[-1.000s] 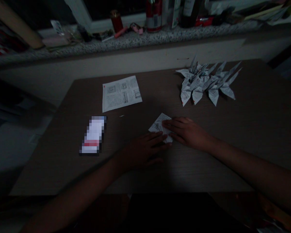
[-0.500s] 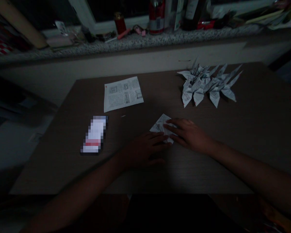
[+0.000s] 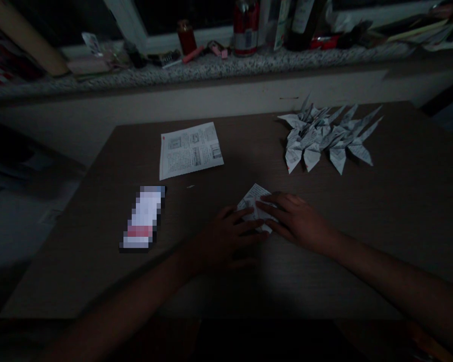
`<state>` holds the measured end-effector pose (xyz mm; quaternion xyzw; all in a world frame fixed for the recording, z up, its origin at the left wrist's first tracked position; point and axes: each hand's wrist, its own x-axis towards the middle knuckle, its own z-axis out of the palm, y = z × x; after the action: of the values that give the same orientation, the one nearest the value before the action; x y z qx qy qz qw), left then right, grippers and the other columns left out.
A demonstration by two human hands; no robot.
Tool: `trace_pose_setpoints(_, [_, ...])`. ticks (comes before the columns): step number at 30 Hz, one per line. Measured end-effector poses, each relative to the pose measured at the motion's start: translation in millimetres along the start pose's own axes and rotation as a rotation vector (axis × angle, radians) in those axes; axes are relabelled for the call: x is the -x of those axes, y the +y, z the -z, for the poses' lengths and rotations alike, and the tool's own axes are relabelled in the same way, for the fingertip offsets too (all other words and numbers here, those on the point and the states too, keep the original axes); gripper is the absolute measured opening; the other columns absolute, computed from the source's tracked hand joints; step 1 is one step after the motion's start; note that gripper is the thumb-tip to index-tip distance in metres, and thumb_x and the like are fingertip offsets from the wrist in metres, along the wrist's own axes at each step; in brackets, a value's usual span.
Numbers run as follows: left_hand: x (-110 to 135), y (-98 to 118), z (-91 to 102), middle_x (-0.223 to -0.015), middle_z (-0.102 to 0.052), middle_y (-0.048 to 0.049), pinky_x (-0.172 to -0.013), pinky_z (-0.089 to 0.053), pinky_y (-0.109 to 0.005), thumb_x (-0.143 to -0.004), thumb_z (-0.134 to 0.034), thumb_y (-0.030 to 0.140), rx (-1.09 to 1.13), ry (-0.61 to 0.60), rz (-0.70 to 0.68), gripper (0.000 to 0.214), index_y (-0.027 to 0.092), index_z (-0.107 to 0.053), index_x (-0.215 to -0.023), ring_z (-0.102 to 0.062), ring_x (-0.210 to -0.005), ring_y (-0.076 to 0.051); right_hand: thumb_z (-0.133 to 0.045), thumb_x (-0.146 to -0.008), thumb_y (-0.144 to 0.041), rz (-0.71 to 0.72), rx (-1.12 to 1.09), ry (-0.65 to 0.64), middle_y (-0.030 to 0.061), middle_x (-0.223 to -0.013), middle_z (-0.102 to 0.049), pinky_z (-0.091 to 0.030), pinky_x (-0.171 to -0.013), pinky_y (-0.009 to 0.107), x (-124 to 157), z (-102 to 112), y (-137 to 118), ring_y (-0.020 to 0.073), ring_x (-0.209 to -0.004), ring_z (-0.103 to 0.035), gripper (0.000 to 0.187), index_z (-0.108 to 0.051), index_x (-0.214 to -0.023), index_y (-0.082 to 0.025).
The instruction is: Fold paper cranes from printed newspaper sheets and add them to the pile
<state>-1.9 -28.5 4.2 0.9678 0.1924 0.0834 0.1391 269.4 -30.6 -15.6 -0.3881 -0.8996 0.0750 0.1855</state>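
Observation:
A small folded square of printed paper (image 3: 255,192) lies flat on the table, one corner pointing toward the window. My left hand (image 3: 232,234) rests on its left and near side, fingers stretched out and spread. From the right, my right hand (image 3: 296,216) lays its extended fingertips on the same paper. Both hands cover much of the near part, so the folds there are hidden. Behind and to the right stands a cluster of folded paper cranes (image 3: 324,138) made of similar printed paper.
A flat printed sheet (image 3: 191,151) lies at the back left of the brown table (image 3: 98,211). Nearer, a phone (image 3: 143,217) with a blurred lit screen lies left of my hands. Bottles, a red can (image 3: 246,27) and small items crowd the stone windowsill (image 3: 211,68).
My left hand's fingers have spread a little and shifted on the folded paper. My right hand stays on it. The whole view has tilted slightly, moving the table lower in the picture.

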Motion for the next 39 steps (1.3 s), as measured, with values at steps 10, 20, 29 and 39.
trace_pose_setpoints(10, [2, -2, -5.1, -0.157, -0.053, -0.0031, -0.126, -0.021, -0.065, -0.101, -0.055, 0.062, 0.004, 0.019, 0.009, 0.058, 0.033, -0.053, -0.151, -0.023, -0.158, -0.039, -0.057, -0.104, -0.03, 0.052, 0.064, 0.0, 0.015, -0.141, -0.067, -0.052, -0.106, 0.054, 3, -2, -4, 0.0342, -0.132, -0.058, 0.044, -0.058, -0.146, -0.016])
trace_pose_setpoints(20, [2, -3, -5.2, -0.156, -0.055, -0.0032, -0.122, -0.025, -0.068, -0.101, -0.055, 0.062, 0.028, 0.024, -0.001, 0.057, 0.032, -0.054, -0.15, -0.027, -0.156, -0.043, -0.059, -0.102, -0.03, 0.02, 0.015, -0.022, 0.0084, -0.149, -0.063, -0.053, -0.108, 0.056, 5, 2, -9, 0.0348, -0.135, -0.056, 0.048, -0.057, -0.15, -0.023])
trace_pose_setpoints(29, [6, -7, 1.3, -0.164, -0.045, 0.0024, -0.125, -0.022, -0.067, -0.102, -0.057, 0.055, 0.05, -0.036, -0.021, 0.055, 0.038, -0.048, -0.154, -0.021, -0.159, -0.04, -0.056, -0.104, -0.033, -0.027, -0.034, -0.007, 0.0107, -0.147, -0.065, -0.054, -0.105, 0.056, 2, 5, -11, 0.0345, -0.135, -0.056, 0.045, -0.06, -0.146, -0.017])
trace_pose_setpoints(39, [4, -10, 8.8, -0.158, -0.053, -0.0051, -0.13, -0.017, -0.056, -0.103, -0.054, 0.057, 0.108, -0.067, 0.038, 0.06, 0.026, -0.047, -0.155, -0.024, -0.159, -0.031, -0.063, -0.1, -0.04, -0.077, -0.115, -0.034, 0.0098, -0.152, -0.061, -0.049, -0.111, 0.056, 4, 6, -13, 0.0334, -0.14, -0.051, 0.056, -0.053, -0.152, -0.021])
